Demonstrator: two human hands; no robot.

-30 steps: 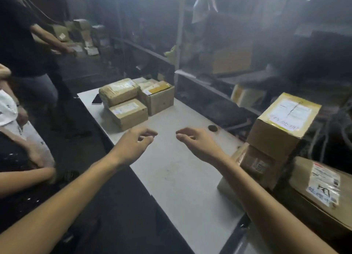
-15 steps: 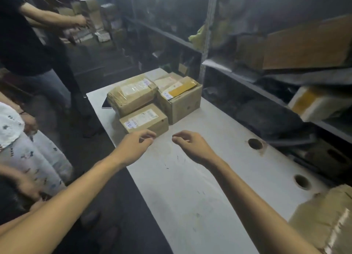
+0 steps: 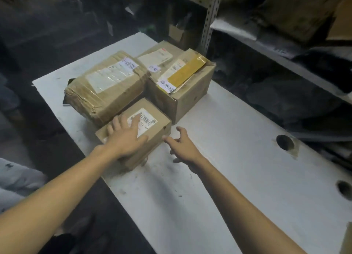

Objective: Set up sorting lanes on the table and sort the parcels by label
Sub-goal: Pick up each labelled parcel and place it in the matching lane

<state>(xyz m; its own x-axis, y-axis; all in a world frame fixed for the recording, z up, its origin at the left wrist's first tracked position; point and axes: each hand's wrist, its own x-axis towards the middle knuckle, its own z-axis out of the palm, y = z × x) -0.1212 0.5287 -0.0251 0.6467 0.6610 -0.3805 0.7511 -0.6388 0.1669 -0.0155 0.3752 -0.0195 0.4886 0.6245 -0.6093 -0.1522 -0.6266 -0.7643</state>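
Three cardboard parcels stand grouped at the far end of the white table (image 3: 219, 177). Nearest is a small box (image 3: 152, 129) with a white barcode label. My left hand (image 3: 124, 137) lies flat on its top, fingers straight and spread over the label. Just right of that box, my right hand (image 3: 182, 145) hovers open with fingers spread, its fingertips close to the box's right side. Behind sit a bulging taped parcel (image 3: 106, 86) on the left and a larger box (image 3: 182, 82) with a yellow strip and white handwritten labels on the right.
Two round holes (image 3: 285, 142) pierce the table near its right edge. Metal shelving (image 3: 211, 19) with dark bags and cartons runs along the right. A person's light clothing (image 3: 19, 179) shows at the left, beside the table's left edge.
Both hands moved forward to the parcels. My left hand came down flat onto the small box; my right hand opened beside it. The view drew closer to the parcels.
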